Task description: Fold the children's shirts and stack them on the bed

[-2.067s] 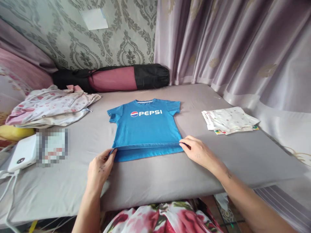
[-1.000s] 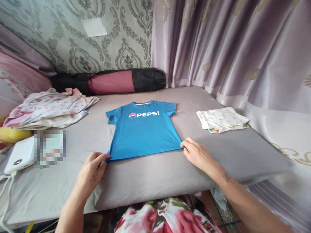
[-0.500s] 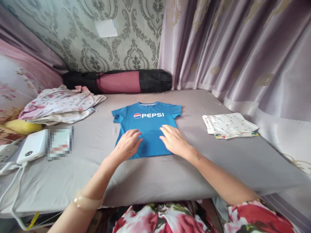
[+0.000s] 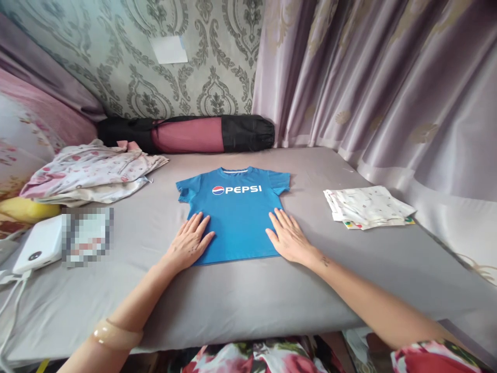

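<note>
A: Left hand [image 4: 188, 242], grip?
B: Spread wide, palm down, thumb apart from the fingers. Lies flat over the near left side of the blue T-shirt [image 4: 237, 223].
A: Right hand [image 4: 288, 237]?
B: Likewise wide and flat, fingers fanned, thumb on the fabric, palm across the shirt's near right edge.
A: Shirt position?
B: Laid out print side up on the grey sheet [image 4: 240, 300], collar away from the person. Folded white cloth [image 4: 367, 204] well apart, to the right.
</note>
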`<state>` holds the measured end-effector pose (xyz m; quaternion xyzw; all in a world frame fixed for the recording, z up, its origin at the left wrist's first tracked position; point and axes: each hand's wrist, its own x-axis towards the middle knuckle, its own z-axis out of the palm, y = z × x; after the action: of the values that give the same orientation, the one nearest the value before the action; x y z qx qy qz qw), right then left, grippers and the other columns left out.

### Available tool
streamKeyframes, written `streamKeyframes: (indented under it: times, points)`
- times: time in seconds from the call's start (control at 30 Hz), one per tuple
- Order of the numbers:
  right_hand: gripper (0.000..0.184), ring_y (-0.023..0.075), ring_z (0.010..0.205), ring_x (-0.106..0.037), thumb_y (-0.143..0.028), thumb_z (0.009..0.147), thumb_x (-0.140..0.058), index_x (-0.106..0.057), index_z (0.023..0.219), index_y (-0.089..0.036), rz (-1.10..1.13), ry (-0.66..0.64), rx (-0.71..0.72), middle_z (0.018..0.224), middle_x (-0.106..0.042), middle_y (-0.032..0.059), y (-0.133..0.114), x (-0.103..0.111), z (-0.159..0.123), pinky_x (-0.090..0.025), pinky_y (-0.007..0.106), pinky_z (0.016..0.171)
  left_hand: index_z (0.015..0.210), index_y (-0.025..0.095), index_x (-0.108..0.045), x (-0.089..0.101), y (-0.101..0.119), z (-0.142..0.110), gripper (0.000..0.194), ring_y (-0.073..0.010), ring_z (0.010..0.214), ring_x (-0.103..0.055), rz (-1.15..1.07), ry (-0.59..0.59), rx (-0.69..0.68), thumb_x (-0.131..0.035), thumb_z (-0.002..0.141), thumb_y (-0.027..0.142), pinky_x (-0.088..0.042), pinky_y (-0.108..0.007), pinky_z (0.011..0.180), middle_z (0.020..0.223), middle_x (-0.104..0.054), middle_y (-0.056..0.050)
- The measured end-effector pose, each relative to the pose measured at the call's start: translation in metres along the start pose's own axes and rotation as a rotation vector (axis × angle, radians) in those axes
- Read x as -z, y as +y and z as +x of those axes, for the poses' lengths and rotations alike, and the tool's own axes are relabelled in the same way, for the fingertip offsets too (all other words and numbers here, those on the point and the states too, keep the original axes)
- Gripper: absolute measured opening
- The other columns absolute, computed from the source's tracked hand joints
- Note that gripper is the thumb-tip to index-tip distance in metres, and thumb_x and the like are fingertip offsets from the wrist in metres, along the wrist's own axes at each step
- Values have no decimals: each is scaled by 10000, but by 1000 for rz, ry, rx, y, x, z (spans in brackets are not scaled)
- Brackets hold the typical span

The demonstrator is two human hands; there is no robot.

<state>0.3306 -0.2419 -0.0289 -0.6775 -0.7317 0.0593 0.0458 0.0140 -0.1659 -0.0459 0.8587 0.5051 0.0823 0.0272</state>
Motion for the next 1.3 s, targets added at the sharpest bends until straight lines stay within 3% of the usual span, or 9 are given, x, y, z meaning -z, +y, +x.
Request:
streamKeyframes:
  times: [0.13, 0.23, 0.37, 0.43, 0.53, 0.63, 0.83, 1.1, 1.3]
  points:
    - [658, 284, 1469, -211, -446, 999, -246, -300, 1511, -37, -54, 44, -31, 1585, -224, 184, 13, -4, -7, -207, 463, 1184, 1482, 154, -388, -2, -13, -9, 609, -275, 1455, -275, 30, -6, 28, -307, 980, 491, -269, -483, 1163, 1555, -344, -148]
    - [634, 307, 1441, -283, -433, 991, -287, -356, 1484, -40, -96, 47, -10, 1559, -295, 201, 13, 6, -7, -196, 505, 1177, 1452, 162, -429, 8, -10, -8, 587, -295, 1422, -339, 68, -23, 12, -308, 978, 487, -254, -536, 1145, 1515, -408, -162]
    - [515, 327, 1350, -420, -355, 985, -332, -560, 1305, -22, -138, 42, 34, 1397, -515, 247, -4, 26, 12, -143, 539, 1173, 1155, 175, -638, 31, 7, 17, 500, -294, 1159, -581, 142, -42, -1, -308, 980, 508, -281, -551, 1094, 1198, -646, -160]
    - [500, 314, 1366, -401, -351, 996, -307, -572, 1299, -56, -105, 46, 64, 1408, -514, 225, -16, 28, 30, -154, 517, 1173, 1018, 160, -659, 35, 19, 38, 507, -282, 1055, -622, 120, -44, 17, -275, 995, 489, -344, -522, 1045, 1035, -672, -150]
    - [607, 332, 1440, -272, -449, 1003, -279, -400, 1465, -74, -9, -6, 60, 1558, -298, 212, -29, 17, 63, -196, 522, 1157, 1244, 148, -561, 24, 35, 75, 449, -300, 1256, -511, -17, -35, -77, -365, 983, 456, -386, -455, 1037, 1330, -558, -179]
    - [676, 355, 1469, -172, -501, 1001, -254, -287, 1520, -69, 32, -14, 5, 1595, -175, 216, -31, 2, 95, -162, 556, 1156, 1407, 116, -427, 3, 43, 108, 555, -321, 1412, -340, -60, -83, -55, -377, 982, 470, -293, -468, 1131, 1515, -385, -193]
    - [695, 324, 1477, -152, -528, 1002, -189, -268, 1529, -81, 16, 14, -83, 1598, -179, 203, -17, -7, 151, -115, 524, 1169, 1451, 105, -385, -20, 29, 156, 617, -300, 1458, -259, -54, -38, 49, -287, 994, 507, -210, -461, 1182, 1555, -326, -188]
    - [674, 304, 1481, -122, -508, 997, -231, -258, 1539, -110, 24, 23, -190, 1613, -172, 151, -7, -8, 207, -58, 488, 1179, 1504, 117, -321, -25, 2, 199, 686, -284, 1477, -208, 11, -52, 182, -228, 975, 544, -173, -455, 1192, 1584, -280, -148]
    - [731, 324, 1474, -115, -560, 976, -203, -259, 1537, -95, 72, 43, -281, 1608, -203, 138, -7, -6, 237, -60, 530, 1167, 1509, 169, -324, -23, -4, 221, 719, -307, 1472, -208, -38, -33, 265, -208, 949, 605, -159, -572, 1167, 1585, -290, -120]
